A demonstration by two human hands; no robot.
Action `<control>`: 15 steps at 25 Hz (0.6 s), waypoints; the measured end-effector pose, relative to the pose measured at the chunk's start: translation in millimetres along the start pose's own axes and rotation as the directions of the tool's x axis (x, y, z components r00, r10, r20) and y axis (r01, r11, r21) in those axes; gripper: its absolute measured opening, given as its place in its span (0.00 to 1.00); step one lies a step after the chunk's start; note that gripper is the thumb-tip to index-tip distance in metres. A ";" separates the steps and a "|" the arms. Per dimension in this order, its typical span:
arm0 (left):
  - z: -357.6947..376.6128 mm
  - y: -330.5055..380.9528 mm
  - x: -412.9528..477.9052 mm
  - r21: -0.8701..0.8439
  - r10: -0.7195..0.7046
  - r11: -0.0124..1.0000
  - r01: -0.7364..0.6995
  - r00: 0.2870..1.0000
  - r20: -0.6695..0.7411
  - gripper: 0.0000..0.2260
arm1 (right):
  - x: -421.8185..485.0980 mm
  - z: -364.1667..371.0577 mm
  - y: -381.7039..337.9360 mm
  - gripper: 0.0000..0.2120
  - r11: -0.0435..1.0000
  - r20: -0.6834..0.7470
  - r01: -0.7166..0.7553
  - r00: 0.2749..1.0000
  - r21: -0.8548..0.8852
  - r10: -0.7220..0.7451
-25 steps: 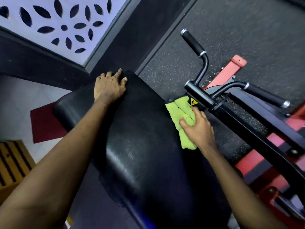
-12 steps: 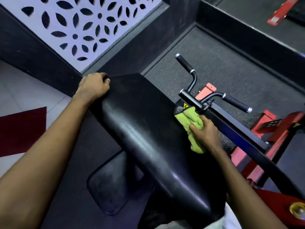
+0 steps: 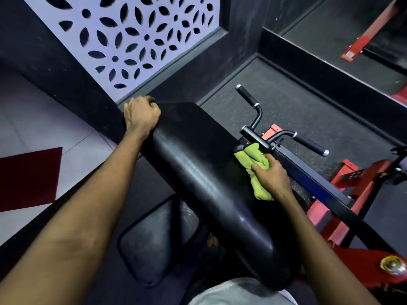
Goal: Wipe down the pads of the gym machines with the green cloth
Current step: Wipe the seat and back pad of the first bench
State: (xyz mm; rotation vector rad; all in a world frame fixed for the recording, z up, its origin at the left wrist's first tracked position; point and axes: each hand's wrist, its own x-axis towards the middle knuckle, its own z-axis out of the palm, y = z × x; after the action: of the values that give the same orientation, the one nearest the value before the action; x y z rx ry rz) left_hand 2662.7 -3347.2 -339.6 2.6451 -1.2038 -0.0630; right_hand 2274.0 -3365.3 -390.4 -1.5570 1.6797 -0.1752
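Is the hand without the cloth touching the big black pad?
Touching. The head view shows the left hand with its fingers curled over the far corner of the black pad, with no gap between them.

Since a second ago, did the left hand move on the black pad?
Yes. The left hand slid off the flat top of the black pad to its far left edge, where it now curls over.

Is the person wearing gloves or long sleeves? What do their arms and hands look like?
No gloves: the left hand and right hand are bare, with no rings, watch or wristband showing. The left forearm and right forearm are bare too, with no sleeve in view. A light grey garment shows at the bottom edge.
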 end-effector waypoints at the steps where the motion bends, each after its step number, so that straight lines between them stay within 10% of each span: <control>1: 1.5 -0.5 -0.4 -0.008 -0.008 1.000 0.008 1.000 0.001 0.20 | -6.5 0.6 1.2 0.27 1.000 0.000 -0.002 1.000 0.014 0.002; 15: -20.2 -77.7 14.8 -0.406 0.140 0.914 -0.009 0.946 0.293 0.20 | -66.2 52.6 -120.7 0.25 0.951 -0.089 0.303 0.947 -0.060 -0.308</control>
State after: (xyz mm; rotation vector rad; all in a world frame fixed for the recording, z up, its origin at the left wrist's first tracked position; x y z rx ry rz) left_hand 2732.6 -3305.1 -336.9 2.2779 -1.2263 -0.6726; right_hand 2393.3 -3312.4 -322.0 -1.8660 1.5142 -0.3807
